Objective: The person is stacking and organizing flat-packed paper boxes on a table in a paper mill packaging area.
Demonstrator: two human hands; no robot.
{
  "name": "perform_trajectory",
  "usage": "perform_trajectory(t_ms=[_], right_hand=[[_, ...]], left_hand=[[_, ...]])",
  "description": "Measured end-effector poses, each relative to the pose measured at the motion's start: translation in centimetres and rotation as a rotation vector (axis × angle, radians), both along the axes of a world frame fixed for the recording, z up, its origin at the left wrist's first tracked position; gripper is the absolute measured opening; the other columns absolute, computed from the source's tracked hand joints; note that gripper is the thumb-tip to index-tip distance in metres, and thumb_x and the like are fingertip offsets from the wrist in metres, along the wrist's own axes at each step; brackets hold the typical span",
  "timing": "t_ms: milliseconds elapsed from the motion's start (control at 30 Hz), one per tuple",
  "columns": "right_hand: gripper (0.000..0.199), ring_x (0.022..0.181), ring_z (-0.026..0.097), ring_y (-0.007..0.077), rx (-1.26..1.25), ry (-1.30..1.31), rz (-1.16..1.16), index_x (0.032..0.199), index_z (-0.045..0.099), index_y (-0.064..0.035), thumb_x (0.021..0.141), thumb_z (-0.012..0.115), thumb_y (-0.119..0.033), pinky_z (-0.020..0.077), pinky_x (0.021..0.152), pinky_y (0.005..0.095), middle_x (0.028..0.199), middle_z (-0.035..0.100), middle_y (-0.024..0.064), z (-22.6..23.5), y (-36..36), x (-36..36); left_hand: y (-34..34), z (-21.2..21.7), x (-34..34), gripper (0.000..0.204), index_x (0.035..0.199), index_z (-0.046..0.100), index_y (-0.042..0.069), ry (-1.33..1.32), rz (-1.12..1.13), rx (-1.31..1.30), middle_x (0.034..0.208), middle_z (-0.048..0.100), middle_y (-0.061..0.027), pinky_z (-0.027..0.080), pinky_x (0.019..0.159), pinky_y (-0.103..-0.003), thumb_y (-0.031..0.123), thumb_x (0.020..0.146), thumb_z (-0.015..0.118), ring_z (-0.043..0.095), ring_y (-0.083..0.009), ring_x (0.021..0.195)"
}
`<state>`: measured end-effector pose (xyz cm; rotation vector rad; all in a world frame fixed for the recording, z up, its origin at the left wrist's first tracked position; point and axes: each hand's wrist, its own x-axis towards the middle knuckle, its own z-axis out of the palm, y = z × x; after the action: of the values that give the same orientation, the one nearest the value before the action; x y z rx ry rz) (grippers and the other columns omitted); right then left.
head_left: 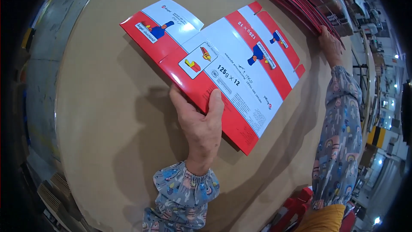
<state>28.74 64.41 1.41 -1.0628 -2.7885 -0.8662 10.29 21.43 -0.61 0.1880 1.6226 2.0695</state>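
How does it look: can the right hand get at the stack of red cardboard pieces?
Probably yes: the right hand is right at the edge of the stack, with nothing visible between them; the left hand holds the red-and-white carton apart from it.

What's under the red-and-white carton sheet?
Part of the left hand reaches under the carton sheet, out of sight. Brown tabletop shows around it; anything else beneath is hidden.

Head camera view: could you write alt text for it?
A person's left hand holds a flattened red and white carton over a tan table; the right hand touches a stack of red-edged sheets, upper right.
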Motion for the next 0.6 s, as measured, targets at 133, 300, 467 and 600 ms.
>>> perform_trajectory(t_ms=[133, 300, 467, 600], right_hand=[[0.036, 0.071, 0.064, 0.0351, -0.054, -0.006, 0.095, 0.117, 0.048, -0.0125, 0.083, 0.057, -0.020, 0.0510, 0.063, 0.0471, 0.080, 0.066, 0.0160, 4.5, -3.5, -0.8], [0.035, 0.066, 0.065, 0.0319, -0.275, -0.006, -0.042, 0.117, 0.049, -0.0095, 0.082, 0.050, -0.010, 0.0498, 0.053, 0.0449, 0.079, 0.063, 0.0150, 4.7, -22.1, -7.0], [0.042, 0.060, 0.062, 0.0247, -0.452, -0.057, 0.261, 0.119, 0.049, 0.0032, 0.082, 0.052, -0.017, 0.0501, 0.050, 0.0381, 0.092, 0.058, 0.0131, 2.3, -35.3, -8.0], [0.049, 0.060, 0.063, 0.0230, -0.848, -0.147, 0.319, 0.124, 0.051, -0.0048, 0.085, 0.059, -0.034, 0.0507, 0.053, 0.0358, 0.092, 0.062, 0.0119, 3.9, -33.5, -10.1]], left_hand=[[1.9, 0.0, 0.6, 0.063, 0.142, 0.025, -0.001, 0.236, 0.186, 0.069, 0.125, 0.045, -0.0196, 0.042, 0.095, -0.039, -0.002, 0.086, 0.055, 0.049, -0.0255, 0.112], [-0.3, -2.3, -0.8, 0.050, 0.137, 0.038, -0.002, 0.237, -0.122, -0.071, 0.124, 0.048, -0.0171, 0.042, 0.093, -0.037, 0.011, 0.091, 0.054, 0.050, -0.0239, 0.111], [0.5, -0.8, -1.1, 0.043, 0.121, 0.049, -0.004, -0.122, -0.176, 0.225, 0.113, 0.057, -0.0115, 0.044, 0.087, -0.032, 0.026, 0.092, 0.059, 0.052, -0.0172, 0.103], [0.3, -0.8, -1.9, 0.033, 0.114, 0.050, -0.004, -0.257, -0.090, 0.124, 0.108, 0.059, -0.0109, 0.046, 0.085, -0.029, 0.009, 0.087, 0.061, 0.056, -0.0154, 0.094]])
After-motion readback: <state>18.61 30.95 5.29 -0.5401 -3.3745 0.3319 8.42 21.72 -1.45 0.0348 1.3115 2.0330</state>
